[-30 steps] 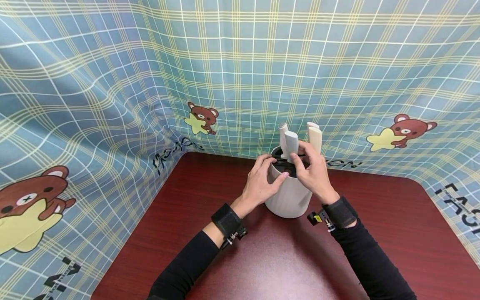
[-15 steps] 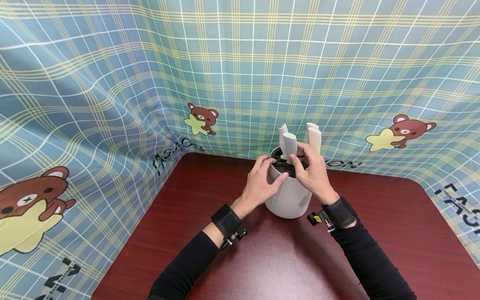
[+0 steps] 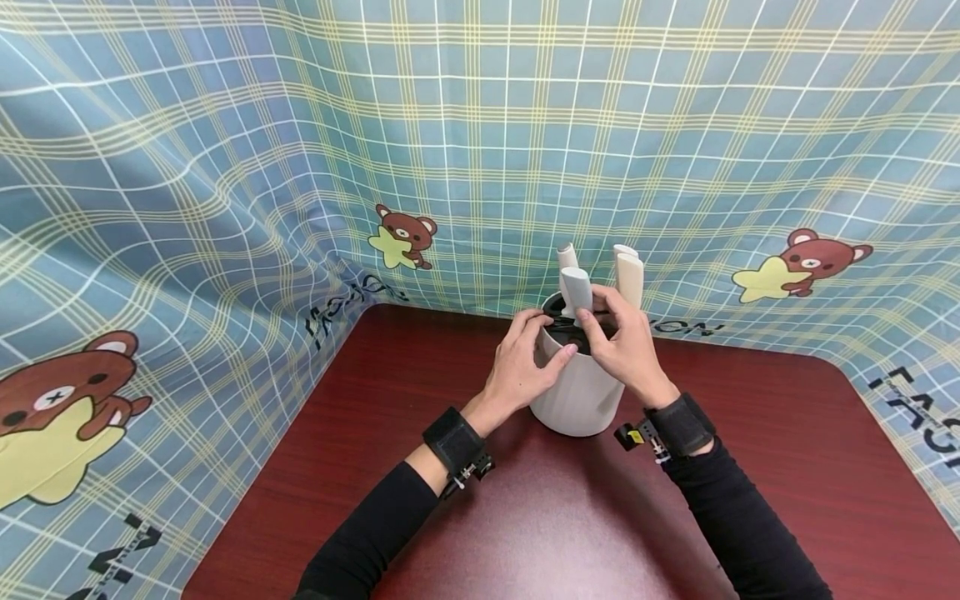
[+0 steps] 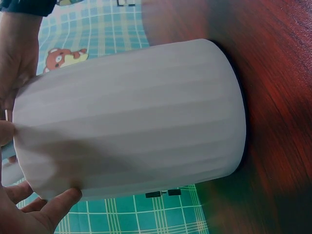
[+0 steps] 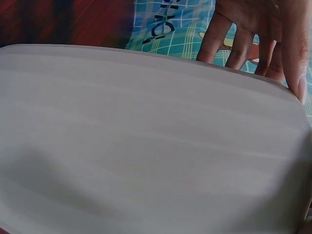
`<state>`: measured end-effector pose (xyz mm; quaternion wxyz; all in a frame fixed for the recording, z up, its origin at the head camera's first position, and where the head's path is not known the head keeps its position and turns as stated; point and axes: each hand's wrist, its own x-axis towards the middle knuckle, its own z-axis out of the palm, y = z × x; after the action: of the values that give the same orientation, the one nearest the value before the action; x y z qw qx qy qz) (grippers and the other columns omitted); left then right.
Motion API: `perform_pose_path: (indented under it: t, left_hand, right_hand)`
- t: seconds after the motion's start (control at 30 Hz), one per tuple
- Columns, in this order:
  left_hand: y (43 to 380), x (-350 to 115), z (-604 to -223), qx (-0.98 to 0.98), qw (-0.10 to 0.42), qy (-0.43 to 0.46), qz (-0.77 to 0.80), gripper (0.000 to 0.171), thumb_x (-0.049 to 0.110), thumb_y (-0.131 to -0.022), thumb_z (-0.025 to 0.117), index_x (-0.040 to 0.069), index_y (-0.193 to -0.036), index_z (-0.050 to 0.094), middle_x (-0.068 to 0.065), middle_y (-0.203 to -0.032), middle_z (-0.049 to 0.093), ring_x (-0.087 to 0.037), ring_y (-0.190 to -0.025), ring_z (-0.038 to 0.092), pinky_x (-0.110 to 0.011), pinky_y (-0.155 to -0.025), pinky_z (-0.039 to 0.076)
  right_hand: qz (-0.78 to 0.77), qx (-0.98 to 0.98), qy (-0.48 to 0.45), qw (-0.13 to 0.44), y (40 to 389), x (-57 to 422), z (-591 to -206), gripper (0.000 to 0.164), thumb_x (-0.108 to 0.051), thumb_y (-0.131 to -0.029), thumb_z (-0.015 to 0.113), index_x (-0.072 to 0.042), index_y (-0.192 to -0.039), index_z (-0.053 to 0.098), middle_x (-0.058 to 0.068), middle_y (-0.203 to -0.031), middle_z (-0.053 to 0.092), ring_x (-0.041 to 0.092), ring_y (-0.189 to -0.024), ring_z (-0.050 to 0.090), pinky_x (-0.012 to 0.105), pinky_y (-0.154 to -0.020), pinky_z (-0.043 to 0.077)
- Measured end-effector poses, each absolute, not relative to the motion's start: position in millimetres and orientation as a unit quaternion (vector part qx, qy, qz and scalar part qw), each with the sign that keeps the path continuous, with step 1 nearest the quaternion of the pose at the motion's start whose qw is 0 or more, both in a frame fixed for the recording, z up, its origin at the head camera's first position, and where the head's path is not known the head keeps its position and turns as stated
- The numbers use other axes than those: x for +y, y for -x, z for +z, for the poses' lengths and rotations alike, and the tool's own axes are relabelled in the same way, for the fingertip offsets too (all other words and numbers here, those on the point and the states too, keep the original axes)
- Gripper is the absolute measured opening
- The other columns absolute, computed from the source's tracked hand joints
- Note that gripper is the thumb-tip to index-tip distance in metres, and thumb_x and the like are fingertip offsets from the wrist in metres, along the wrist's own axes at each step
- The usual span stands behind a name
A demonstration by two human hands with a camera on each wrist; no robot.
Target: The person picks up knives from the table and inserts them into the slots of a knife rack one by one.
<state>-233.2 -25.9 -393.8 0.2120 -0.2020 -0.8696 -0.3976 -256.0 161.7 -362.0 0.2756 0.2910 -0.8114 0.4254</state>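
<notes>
A white ribbed knife holder [image 3: 576, 400] with a black inside stands upright on the table, its wall filling much of both wrist views. My left hand [image 3: 521, 367] grips its rim from the left, thumb on the outer wall and fingers over the edge. At the opening, my right hand [image 3: 626, 337] pinches the base of a grey knife handle [image 3: 576, 287] between thumb and fingers. Behind it rises a white handle [image 3: 567, 257]. Two cream handles, the nearer cream handle [image 3: 629, 277] in front, stick up beyond the right hand. The blades are hidden inside the holder.
The dark red wooden table [image 3: 405, 400] ends just behind the holder. A blue plaid cloth [image 3: 495, 167] with bear prints hangs along the back and sides. Each wrist wears a black strap with a small camera.
The top of the grey handle has tipped slightly to the left, away from the cream handles. Both hands and the holder have stayed nearly in place.
</notes>
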Motion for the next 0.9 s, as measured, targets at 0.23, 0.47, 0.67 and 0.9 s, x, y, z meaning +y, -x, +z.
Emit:
perform_pose_path:
  t: [0.23,0.47,0.67,0.9]
  left_hand:
    - [233.1,-26.1,-394.0,-0.870,0.207,0.201,-0.400,0.055,0.047,-0.095,0.065,0.009,-0.135,0.059,-0.006,-0.145,0.049,-0.018,-0.105,0.061,-0.036,-0.086,0.053]
    - [232.6,-26.2,-394.4,-0.869,0.211,0.202,-0.399,0.054,0.045,-0.095,0.066,0.008,-0.134,0.059,-0.006,-0.145,0.049,-0.020,-0.111,0.061,-0.037,-0.088,0.054]
    - [232.4,-26.0,-393.6,-0.867,0.211,0.204,-0.403,0.055,0.045,-0.095,0.065,0.008,-0.135,0.059,-0.007,-0.146,0.049,-0.021,-0.113,0.060,-0.037,-0.089,0.053]
    - [231.6,-24.9,-392.5,-0.870,0.217,0.197,-0.397,0.056,0.046,-0.094,0.066,0.007,-0.134,0.060,-0.008,-0.143,0.051,-0.024,-0.124,0.057,-0.042,-0.098,0.053]
  right_hand:
    - [0.440,-0.804,-0.290,0.276,256.3,161.5,-361.2,0.042,-0.008,-0.098,0.064,-0.011,-0.140,0.058,0.015,-0.122,0.069,0.026,-0.101,0.070,0.009,-0.084,0.050]
    - [0.445,-0.793,-0.292,0.296,253.9,161.1,-358.2,0.048,-0.006,-0.095,0.068,-0.012,-0.141,0.056,0.015,-0.126,0.066,0.028,-0.103,0.069,0.037,-0.087,0.057]
    - [0.444,-0.778,-0.300,0.329,249.1,160.0,-348.8,0.047,-0.002,-0.093,0.069,-0.008,-0.138,0.057,0.016,-0.123,0.066,0.030,-0.104,0.068,0.037,-0.087,0.056]
    - [0.454,-0.760,-0.290,0.364,245.5,162.5,-341.9,0.046,0.001,-0.091,0.071,-0.007,-0.134,0.061,0.016,-0.122,0.068,0.031,-0.111,0.064,0.028,-0.090,0.052]
